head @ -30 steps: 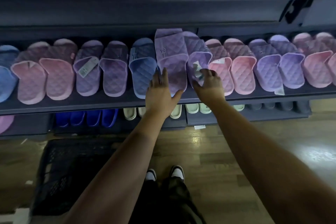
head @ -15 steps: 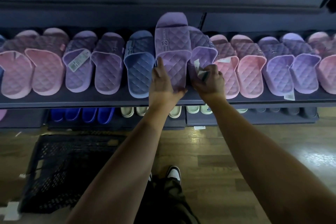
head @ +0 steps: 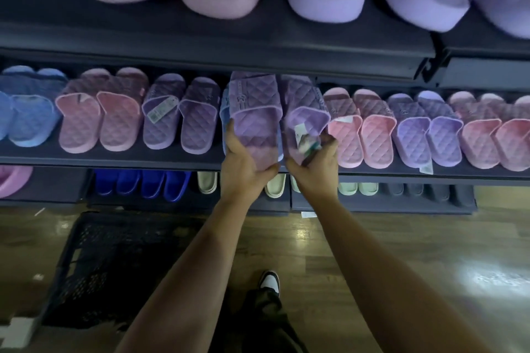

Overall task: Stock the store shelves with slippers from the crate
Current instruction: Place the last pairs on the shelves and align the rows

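A purple quilted slipper (head: 252, 112) lies on top of a blue slipper (head: 225, 112) in the middle shelf's row. My left hand (head: 243, 166) grips its heel end at the shelf's front edge. Just right of it, a second purple slipper (head: 305, 106) with a paper tag (head: 305, 143) stands in the row, and my right hand (head: 315, 163) holds its heel and the tag. The dark shelf (head: 114, 159) carries a full row of blue, pink and purple slippers. A black mesh crate (head: 94, 264) sits on the floor at lower left; its inside looks dark.
An upper shelf (head: 218, 43) overhangs the row, with large pink and purple slippers on it. A lower shelf holds dark blue, cream and mint slippers (head: 143, 183). The wooden floor (head: 401, 252) spreads to the right. My shoe (head: 269, 284) stands below my arms.
The left purple slipper has slid further in over the blue one. My left hand moved from pressing its top to gripping its heel. The view tilted up, showing the upper shelf.
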`<action>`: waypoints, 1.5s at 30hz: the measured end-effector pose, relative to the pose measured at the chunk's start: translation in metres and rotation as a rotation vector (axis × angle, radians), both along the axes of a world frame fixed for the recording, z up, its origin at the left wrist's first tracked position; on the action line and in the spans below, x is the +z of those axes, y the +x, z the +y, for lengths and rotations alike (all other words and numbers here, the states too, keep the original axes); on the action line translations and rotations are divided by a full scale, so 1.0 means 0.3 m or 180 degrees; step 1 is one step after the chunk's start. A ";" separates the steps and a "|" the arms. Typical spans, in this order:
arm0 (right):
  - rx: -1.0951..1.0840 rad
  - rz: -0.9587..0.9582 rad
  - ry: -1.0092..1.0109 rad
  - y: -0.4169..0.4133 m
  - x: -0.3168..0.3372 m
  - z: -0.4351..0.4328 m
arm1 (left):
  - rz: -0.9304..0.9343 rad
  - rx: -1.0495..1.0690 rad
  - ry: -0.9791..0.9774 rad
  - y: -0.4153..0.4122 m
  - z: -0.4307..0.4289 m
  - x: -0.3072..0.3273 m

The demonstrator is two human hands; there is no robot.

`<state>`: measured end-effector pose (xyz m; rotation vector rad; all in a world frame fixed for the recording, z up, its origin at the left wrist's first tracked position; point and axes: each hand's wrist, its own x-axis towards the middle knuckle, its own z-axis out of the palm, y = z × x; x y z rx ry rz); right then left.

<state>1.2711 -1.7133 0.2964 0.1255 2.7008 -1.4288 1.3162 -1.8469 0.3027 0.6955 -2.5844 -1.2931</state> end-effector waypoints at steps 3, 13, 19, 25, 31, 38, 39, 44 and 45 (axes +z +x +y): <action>0.0123 -0.0053 0.0130 0.097 0.056 -0.054 | -0.0096 0.0034 -0.0021 0.102 -0.061 0.075; 0.0245 0.0269 0.0562 0.472 0.279 -0.404 | 0.0010 0.0074 -0.0402 0.504 -0.450 0.264; 0.0070 0.0563 0.0378 0.744 0.364 -0.668 | 0.0143 0.0044 -0.0526 0.764 -0.697 0.377; -0.0298 0.0940 0.0286 0.887 0.415 -0.820 | 0.0446 -0.0160 -0.0844 0.883 -0.873 0.508; -0.0384 0.1311 -0.0108 0.922 0.469 -0.835 | 0.0597 -0.0169 -0.0836 0.924 -0.905 0.563; -0.0416 0.1448 -0.0345 0.941 0.464 -0.847 | 0.0715 -0.0109 -0.0732 0.937 -0.934 0.564; -0.0421 0.1454 -0.0342 0.943 0.465 -0.849 | 0.0722 -0.0122 -0.0723 0.938 -0.938 0.563; -0.0437 0.1480 -0.0498 0.971 0.473 -0.858 | 0.0792 -0.0147 -0.0748 0.969 -0.941 0.573; -0.0445 0.1499 -0.0541 0.977 0.478 -0.862 | 0.0834 -0.0132 -0.0761 0.974 -0.942 0.575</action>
